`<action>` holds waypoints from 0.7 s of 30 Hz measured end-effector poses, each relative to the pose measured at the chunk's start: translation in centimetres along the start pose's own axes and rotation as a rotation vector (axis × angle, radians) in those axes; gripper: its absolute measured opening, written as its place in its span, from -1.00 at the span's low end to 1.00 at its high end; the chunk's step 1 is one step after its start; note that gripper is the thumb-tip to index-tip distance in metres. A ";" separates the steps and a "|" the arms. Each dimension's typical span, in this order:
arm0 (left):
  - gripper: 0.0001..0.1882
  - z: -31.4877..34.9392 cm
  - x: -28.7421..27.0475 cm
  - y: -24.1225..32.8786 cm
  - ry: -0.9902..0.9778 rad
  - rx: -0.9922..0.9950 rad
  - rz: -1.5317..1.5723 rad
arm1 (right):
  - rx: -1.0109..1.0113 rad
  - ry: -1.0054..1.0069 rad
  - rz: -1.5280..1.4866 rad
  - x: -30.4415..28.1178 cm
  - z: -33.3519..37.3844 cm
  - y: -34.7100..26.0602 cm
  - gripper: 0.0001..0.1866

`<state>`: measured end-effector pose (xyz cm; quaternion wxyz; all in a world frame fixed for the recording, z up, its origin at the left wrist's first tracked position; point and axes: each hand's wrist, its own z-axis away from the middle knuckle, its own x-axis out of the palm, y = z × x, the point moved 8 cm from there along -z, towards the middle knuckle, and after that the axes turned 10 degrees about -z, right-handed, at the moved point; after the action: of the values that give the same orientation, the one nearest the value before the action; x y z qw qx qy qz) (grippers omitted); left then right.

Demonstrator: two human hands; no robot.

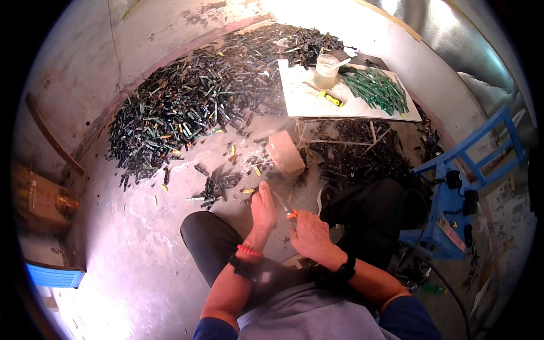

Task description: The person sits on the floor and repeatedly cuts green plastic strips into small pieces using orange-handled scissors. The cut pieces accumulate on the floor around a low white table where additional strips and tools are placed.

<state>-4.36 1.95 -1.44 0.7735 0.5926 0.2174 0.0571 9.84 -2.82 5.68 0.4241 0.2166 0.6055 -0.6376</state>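
My right hand (313, 233) is closed around the orange-and-dark handle of a thin-shafted metal tool (281, 202), which looks like a screwdriver. Its shaft slants up and left toward my left hand (264, 207). The fingers of that hand are drawn together with the thumb side up; whatever they hold is hidden. Just beyond both hands, a tan block like a brick (285, 154) rests on the floor. To the left of my left hand lie a small yellow strip (248, 191) and a little heap of dark strips (218, 186).
A large pile of dark strips (175, 107) spreads along the far wall. On a low white-topped table (297, 102) are a jar of cloudy liquid (326, 72), a yellow-black knife (331, 98) and green strips (377, 89). At right stands a blue chair (439, 221); at left, a cardboard box (42, 201).
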 end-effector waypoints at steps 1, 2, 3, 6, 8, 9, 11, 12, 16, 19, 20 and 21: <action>-0.35 0.2 -0.5 0.7 0.042 0.033 -0.071 | 0.013 -0.023 0.018 0.2 0.0 0.0 -0.69; -0.35 0.2 -0.3 0.9 0.018 0.031 -0.070 | 0.007 -0.014 0.026 0.2 0.0 0.0 -0.69; -0.35 0.1 -0.2 1.0 -0.007 0.029 -0.069 | 0.002 -0.006 0.034 0.3 -0.1 0.0 -0.70; -0.35 -0.2 -0.1 0.4 -0.054 0.009 -0.103 | -0.008 -0.033 0.043 0.3 -0.3 -0.1 -0.70; -0.34 -0.2 0.0 0.6 -0.066 0.030 -0.116 | -0.024 -0.059 0.045 -0.1 -0.5 0.0 -0.71; -0.34 -0.1 -0.1 1.0 -0.062 0.060 -0.117 | -0.041 -0.067 0.043 -0.3 -0.6 -0.1 -0.71; -0.33 0.0 0.0 1.8 -0.068 0.095 -0.111 | -0.074 -0.062 0.003 -0.5 -0.6 0.1 -0.71; -0.33 0.1 -0.1 2.0 -0.077 0.097 -0.106 | -0.090 -0.051 -0.037 -0.2 -0.7 0.5 -0.71; -0.33 0.5 -0.1 2.8 -0.084 0.115 -0.133 | -0.095 -0.066 -0.168 0.3 -0.2 0.6 -0.70; -0.34 0.1 0.0 2.0 -0.102 0.081 -0.144 | -0.035 -0.020 -0.226 0.5 -0.1 0.7 -0.69; -0.34 0.1 0.0 1.9 -0.095 0.089 -0.132 | -0.049 -0.011 -0.196 0.4 -0.1 0.6 -0.70; -0.35 0.0 0.0 1.8 -0.089 0.098 -0.120 | -0.062 -0.002 -0.167 0.1 -0.2 0.7 -0.71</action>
<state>-4.04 2.43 0.27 0.7544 0.6176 0.2207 -0.0265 10.26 -2.56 5.13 0.3767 0.1516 0.6404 -0.6520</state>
